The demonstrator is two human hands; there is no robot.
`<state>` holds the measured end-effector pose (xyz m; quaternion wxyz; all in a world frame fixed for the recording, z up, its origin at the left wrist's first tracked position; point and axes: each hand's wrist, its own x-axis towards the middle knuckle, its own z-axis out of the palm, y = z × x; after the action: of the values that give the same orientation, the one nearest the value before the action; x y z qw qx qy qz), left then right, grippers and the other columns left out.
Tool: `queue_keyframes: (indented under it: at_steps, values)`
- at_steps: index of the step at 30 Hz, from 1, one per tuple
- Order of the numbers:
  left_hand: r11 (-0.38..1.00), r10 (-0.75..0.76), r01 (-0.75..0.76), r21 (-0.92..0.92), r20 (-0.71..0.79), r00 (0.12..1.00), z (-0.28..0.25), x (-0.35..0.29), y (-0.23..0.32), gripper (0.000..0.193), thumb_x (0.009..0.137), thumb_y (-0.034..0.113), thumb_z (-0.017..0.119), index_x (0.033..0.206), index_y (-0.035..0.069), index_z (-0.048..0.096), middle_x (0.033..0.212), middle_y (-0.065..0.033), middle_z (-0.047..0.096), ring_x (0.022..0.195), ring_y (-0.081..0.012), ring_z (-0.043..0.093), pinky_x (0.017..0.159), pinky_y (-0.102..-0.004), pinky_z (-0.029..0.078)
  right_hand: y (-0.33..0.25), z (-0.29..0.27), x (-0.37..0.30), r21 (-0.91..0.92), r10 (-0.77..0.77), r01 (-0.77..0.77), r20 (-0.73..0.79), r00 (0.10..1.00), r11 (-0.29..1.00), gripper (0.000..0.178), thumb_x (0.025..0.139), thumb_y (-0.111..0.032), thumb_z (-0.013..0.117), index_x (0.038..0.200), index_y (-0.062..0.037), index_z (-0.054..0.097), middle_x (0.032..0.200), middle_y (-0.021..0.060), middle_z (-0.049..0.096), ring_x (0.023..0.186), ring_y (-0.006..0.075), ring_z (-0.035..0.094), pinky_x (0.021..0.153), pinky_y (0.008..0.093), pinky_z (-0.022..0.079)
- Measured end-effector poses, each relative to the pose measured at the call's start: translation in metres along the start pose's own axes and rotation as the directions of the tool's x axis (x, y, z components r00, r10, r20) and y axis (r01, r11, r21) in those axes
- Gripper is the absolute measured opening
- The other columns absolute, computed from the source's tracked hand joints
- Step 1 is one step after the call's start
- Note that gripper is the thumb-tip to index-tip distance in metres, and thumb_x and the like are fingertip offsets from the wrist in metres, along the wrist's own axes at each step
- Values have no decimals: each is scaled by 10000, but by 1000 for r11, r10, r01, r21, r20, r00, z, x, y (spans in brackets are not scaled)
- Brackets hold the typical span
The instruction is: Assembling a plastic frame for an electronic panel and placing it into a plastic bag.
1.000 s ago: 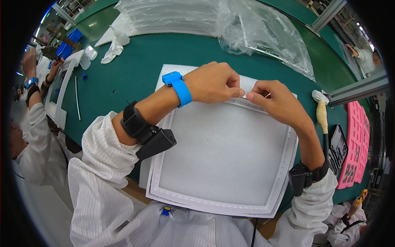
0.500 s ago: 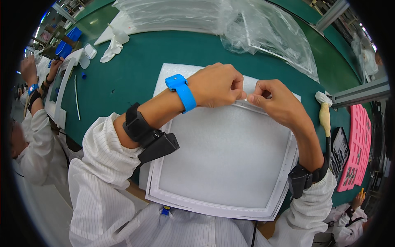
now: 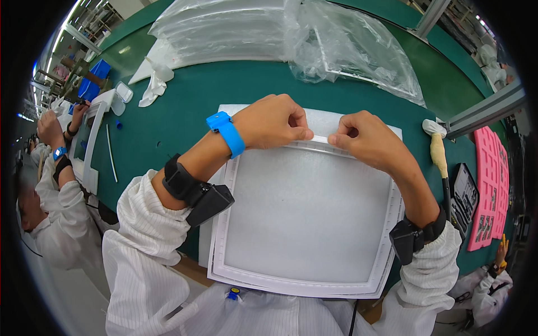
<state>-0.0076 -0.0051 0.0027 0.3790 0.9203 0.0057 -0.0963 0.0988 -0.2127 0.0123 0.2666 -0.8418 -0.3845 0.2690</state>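
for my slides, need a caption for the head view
Left hand and right hand pinch a narrow white strip at the far edge of a white frame.

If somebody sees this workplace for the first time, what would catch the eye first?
Probably the large white frame in the centre, with the left hand and right hand pinching a white strip at its far edge. The bright blue wristband next to the left hand may come second, then the pink panels at the picture's right.

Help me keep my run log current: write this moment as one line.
left hand: pinching white strip; right hand: pinching same strip; strip position: at white frame's far edge
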Motion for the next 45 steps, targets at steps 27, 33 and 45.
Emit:
queue_keyframes:
  at_steps: [27, 33, 45]
  values:
    - [767, 314, -270, 582, 26, 949, 7, 8, 28, 155, 876, 178, 682, 900, 25, 679, 893, -132, 669, 837, -366, 656, 725, -459, 508, 27, -10, -153, -204, 293, -337, -220, 931, 919, 402, 767, -344, 793, 773, 21, 623, 706, 189, 652, 700, 380, 645, 663, 452, 499]
    - [915, 174, -89, 393, -184, 967, -35, -27, 37, 185, 821, 162, 675, 834, -21, 702, 778, -195, 685, 723, -381, 651, 690, -443, 516, 17, -62, -88, -336, 78, -222, -392, 916, 915, 298, 800, -291, 752, 857, -4, 696, 761, 183, 671, 768, 379, 655, 680, 464, 496]
    - [973, -187, 194, 124, -63, 980, -1, -130, 10, 305, 726, 231, 748, 664, -41, 625, 569, -122, 631, 509, -225, 617, 561, -302, 515, -8, -17, 9, -423, -131, 120, 4, 991, 898, 209, 803, -237, 748, 930, -71, 758, 847, 170, 705, 862, 380, 670, 766, 453, 529]
